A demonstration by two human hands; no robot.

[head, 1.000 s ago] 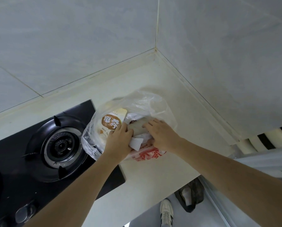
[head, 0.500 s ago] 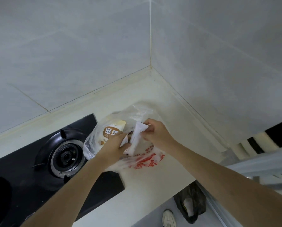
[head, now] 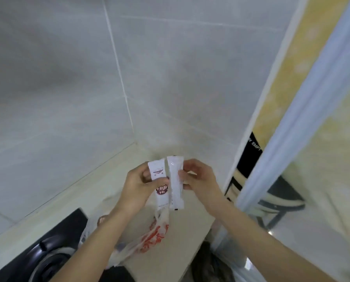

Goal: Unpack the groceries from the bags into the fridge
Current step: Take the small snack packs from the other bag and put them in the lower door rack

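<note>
Sachets — two, white: left hand (head: 136, 186) pinches one (head: 159, 185), right hand (head: 198, 180) pinches the other (head: 176, 183) — above one plastic bag (head: 149, 239).

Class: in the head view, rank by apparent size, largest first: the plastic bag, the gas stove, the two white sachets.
1. gas stove, though partly cut off by the frame
2. plastic bag
3. left sachet and right sachet: they look alike, so unranked

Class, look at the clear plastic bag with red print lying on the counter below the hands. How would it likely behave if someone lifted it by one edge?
The plastic bag looks thin and crumpled, so it would probably sag rather than hold shape. Something seems to be inside still, so that could slide or spill. It lies partly beside the stove, so it may drag across that edge.
</note>
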